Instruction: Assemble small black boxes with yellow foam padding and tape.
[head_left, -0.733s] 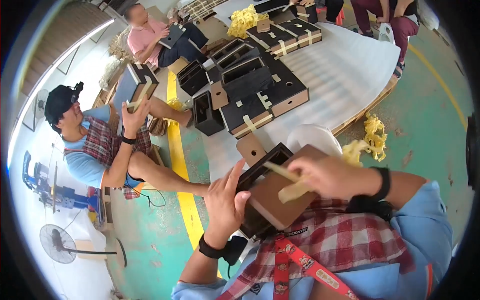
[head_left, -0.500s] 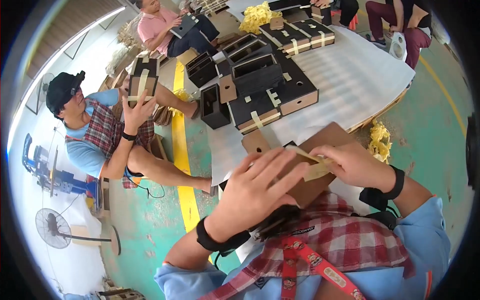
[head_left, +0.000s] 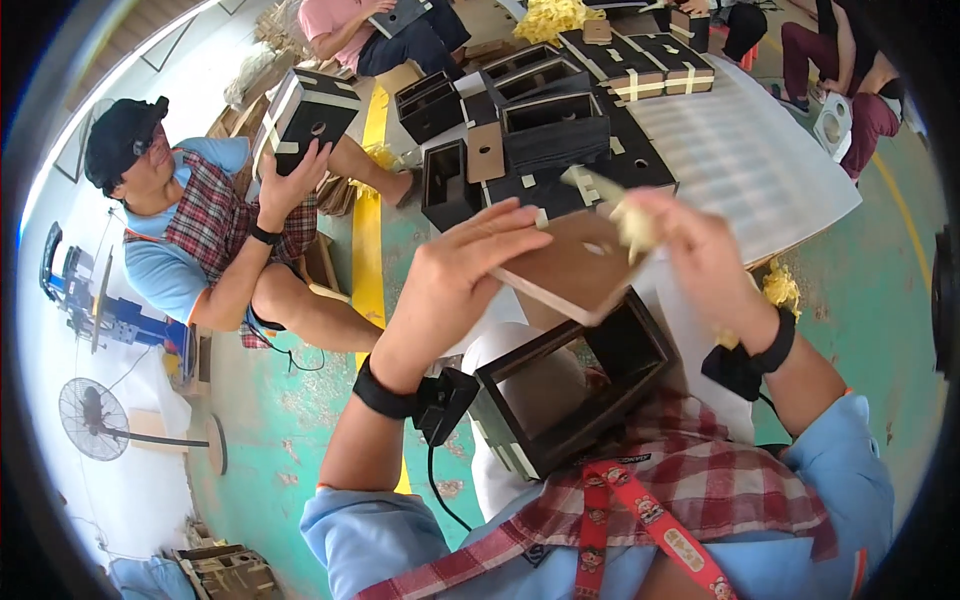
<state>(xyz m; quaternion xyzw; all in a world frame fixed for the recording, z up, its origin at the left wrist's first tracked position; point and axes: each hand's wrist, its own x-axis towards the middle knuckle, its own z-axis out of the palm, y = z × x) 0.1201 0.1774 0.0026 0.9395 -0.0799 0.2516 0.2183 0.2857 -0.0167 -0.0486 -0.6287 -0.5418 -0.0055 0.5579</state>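
My left hand [head_left: 450, 285] grips the edge of a flat brown board panel [head_left: 570, 272] with a hole in it, holding it tilted above my lap. In my closed right hand [head_left: 705, 250], blurred by motion, is crumpled pale-yellow masking tape [head_left: 633, 225], close to the panel's right side. Below the panel, a black open-frame box [head_left: 600, 422] rests on my lap, its hollow inside showing. Strips of tape cling to the box's left side.
Ahead, a table [head_left: 780, 190] with a white sheet bears black boxes [head_left: 555, 130] and a heap of yellow tape [head_left: 560, 18]. At left a co-worker [head_left: 190, 210] holds a taped box [head_left: 315, 110]. A fan [head_left: 92, 418] stands far left.
The brown panel has come up in my left hand, and the box's open inside now shows. My right hand has risen, pulling tape. The co-worker's box has turned.
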